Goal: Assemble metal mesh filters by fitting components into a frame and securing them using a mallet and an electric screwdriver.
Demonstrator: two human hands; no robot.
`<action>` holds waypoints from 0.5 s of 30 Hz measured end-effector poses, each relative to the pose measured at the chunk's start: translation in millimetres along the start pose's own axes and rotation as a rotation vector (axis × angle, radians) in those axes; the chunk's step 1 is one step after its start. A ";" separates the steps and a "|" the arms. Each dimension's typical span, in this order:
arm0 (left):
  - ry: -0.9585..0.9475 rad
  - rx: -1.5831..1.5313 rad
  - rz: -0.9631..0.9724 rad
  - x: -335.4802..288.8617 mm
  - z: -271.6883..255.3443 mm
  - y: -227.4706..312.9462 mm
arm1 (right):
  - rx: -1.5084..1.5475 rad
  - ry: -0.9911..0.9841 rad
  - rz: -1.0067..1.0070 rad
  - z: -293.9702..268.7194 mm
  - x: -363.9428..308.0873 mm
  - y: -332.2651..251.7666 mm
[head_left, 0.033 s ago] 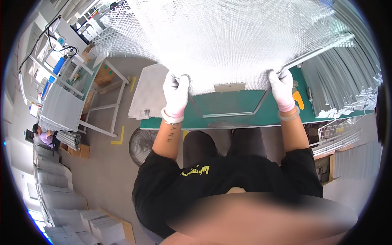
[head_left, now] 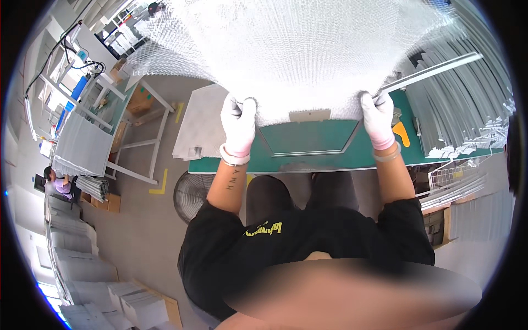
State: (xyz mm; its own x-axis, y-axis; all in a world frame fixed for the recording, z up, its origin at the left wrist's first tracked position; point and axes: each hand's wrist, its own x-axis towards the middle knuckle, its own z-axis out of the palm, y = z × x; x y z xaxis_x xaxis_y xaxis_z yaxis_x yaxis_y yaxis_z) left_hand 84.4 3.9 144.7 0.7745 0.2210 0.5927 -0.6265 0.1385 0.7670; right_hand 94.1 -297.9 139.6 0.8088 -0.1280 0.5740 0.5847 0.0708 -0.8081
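My white-gloved left hand pinches the near edge of a large, shiny silver-white mesh sheet. On the same edge, farther right, my gloved right hand grips the sheet between thumb and fingers. The sheet spreads up and away from me, wider at its far side. Below it, a thin grey rectangular frame lies on the green tabletop; its far part is hidden by the mesh. A small beige plate shows at the near edge of the mesh.
A yellow-orange tool lies right of my right hand. Stacked grey strips fill the table's right side, with a pale bar before them. White sheets lie at left. A floor fan stands by the table. A person sits far left.
The mesh's right side has drawn inward, uncovering more of the pale bar and grey strips. Both hands keep their grip and have shifted only slightly.
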 end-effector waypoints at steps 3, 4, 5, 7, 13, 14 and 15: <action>0.081 0.074 0.109 -3.9 9.0 -4.4 | -0.202 0.253 -0.129 22.1 -11.3 -5.5; 0.100 0.118 0.136 -6.5 10.5 -4.6 | -0.261 0.280 -0.192 15.1 -12.3 12.1; 0.122 0.162 0.162 -8.8 11.0 -4.7 | -0.266 0.284 -0.192 15.0 -11.5 9.1; 0.044 0.052 0.099 -3.3 0.4 -2.0 | -0.194 0.216 -0.022 15.6 -8.4 0.0; -0.137 -0.074 0.002 4.6 -12.3 -7.4 | -0.030 0.113 -0.010 7.3 -3.3 6.6; -0.113 -0.037 0.031 5.1 -6.6 -6.8 | -0.128 0.153 -0.042 6.7 -4.5 9.1; -0.089 0.001 0.060 6.0 -3.4 -6.7 | -0.128 0.156 -0.042 6.2 -4.0 9.9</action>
State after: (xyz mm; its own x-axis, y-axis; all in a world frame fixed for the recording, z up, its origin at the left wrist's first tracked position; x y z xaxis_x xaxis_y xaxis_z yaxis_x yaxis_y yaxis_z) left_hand 92.9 7.5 142.2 0.7406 0.1419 0.6568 -0.6716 0.1263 0.7300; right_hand 97.0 -290.5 130.1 0.7586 -0.2807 0.5880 0.5968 -0.0629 -0.7999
